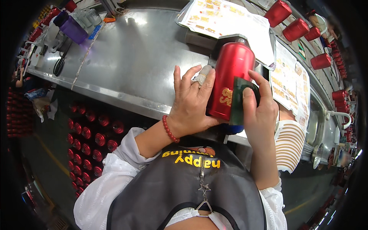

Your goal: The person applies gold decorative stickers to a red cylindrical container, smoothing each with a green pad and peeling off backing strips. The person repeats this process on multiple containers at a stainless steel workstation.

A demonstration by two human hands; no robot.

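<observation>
A shiny red metal bottle (pixel 233 65) lies tilted in front of me, its neck pointing away and a gold ornament (pixel 226 96) near its base. My left hand (pixel 191 97) steadies it from the left. Its index finger lies against the side, the thumb reaches toward the base, and the other fingers are spread. One finger wears a pale wrap (pixel 200 79). Pinched in my right hand (pixel 258 101), a dark green flat scraper (pixel 238 101) rests against the bottle's right side. Part of a blue object (pixel 232 129) shows beneath the base; the bottle's underside is hidden.
Decal sheets (pixel 218 17) lie beyond the bottle, more (pixel 289 76) to the right. Red bottles (pixel 278 13) lie along the far right rack; several (pixel 86 132) stand below the metal bench (pixel 134 50). A purple bottle (pixel 71 27) and glass jars sit far left. A white slatted stack (pixel 290 145) stands right.
</observation>
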